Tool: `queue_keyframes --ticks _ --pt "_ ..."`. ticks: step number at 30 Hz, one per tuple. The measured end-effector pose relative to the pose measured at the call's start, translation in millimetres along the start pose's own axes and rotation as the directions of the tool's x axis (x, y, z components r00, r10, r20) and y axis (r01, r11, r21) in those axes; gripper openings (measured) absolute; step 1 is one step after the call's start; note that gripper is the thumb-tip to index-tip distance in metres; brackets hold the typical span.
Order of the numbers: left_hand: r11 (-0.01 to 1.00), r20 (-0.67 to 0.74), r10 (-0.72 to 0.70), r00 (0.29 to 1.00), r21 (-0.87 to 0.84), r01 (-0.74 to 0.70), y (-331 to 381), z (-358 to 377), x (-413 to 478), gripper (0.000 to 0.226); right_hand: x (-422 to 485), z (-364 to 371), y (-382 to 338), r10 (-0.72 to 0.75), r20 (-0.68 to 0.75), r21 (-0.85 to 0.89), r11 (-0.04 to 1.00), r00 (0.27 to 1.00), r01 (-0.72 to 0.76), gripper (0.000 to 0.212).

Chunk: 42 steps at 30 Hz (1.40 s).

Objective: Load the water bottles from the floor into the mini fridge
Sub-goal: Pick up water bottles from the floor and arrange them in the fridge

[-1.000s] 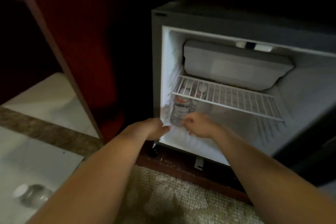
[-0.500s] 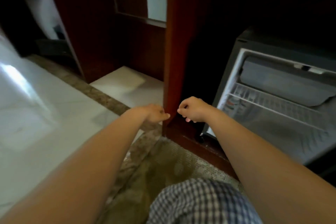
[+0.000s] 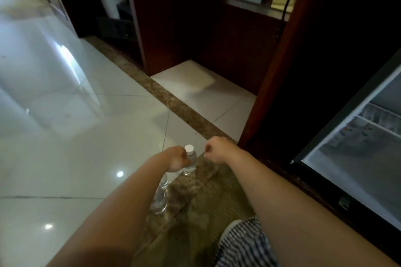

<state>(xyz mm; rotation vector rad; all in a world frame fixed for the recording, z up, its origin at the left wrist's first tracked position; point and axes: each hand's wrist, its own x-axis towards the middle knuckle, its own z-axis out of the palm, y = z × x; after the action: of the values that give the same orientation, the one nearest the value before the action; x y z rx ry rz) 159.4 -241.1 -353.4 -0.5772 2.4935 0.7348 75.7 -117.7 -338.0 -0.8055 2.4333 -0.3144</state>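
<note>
Hands moved from fridge (image 3: pixel 358 171) front down to floor (image 3: pixel 86 158). Bottle (image 3: pixel 191 159) stands upright on tile, cap up, long axis vertical. Left hand (image 3: pixel 176 159) curls round its shoulder; right hand (image 3: pixel 217 150) fisted, empty, just beside it.

Glossy tile floor (image 3: pixel 65 158), clear plastic bottle (image 3: pixel 191 161).
</note>
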Motion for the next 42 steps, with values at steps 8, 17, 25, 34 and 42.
queue_keyframes --ticks 8,17,25,34,42 --pt "0.983 0.003 -0.077 0.997 -0.167 0.076 -27.5 42.4 44.4 0.049 67.0 50.2 -8.7 -0.03 -0.012 -0.006 1.0 0.999 0.03 0.045" --pt "0.965 -0.031 -0.083 0.996 -0.252 0.073 -42.4 61.7 96.8 0.056 122.8 80.8 1.4 -0.111 0.06 -0.081 0.99 0.992 0.116 0.045" --pt "0.952 -0.038 -0.093 0.995 -0.294 0.078 -49.8 75.4 108.7 0.055 127.1 97.2 3.4 -0.077 0.039 -0.178 0.98 0.996 0.083 0.04" --pt "0.948 0.011 -0.026 1.0 -0.318 0.028 -37.0 73.0 91.0 0.054 101.3 64.6 17.2 -0.16 0.103 -0.193 0.965 0.982 0.178 0.037" --pt "0.896 0.025 0.103 0.994 -0.436 -0.081 4.0 67.6 67.1 0.071 55.0 -20.3 18.2 -0.239 0.196 -0.197 0.94 0.951 0.277 0.026"
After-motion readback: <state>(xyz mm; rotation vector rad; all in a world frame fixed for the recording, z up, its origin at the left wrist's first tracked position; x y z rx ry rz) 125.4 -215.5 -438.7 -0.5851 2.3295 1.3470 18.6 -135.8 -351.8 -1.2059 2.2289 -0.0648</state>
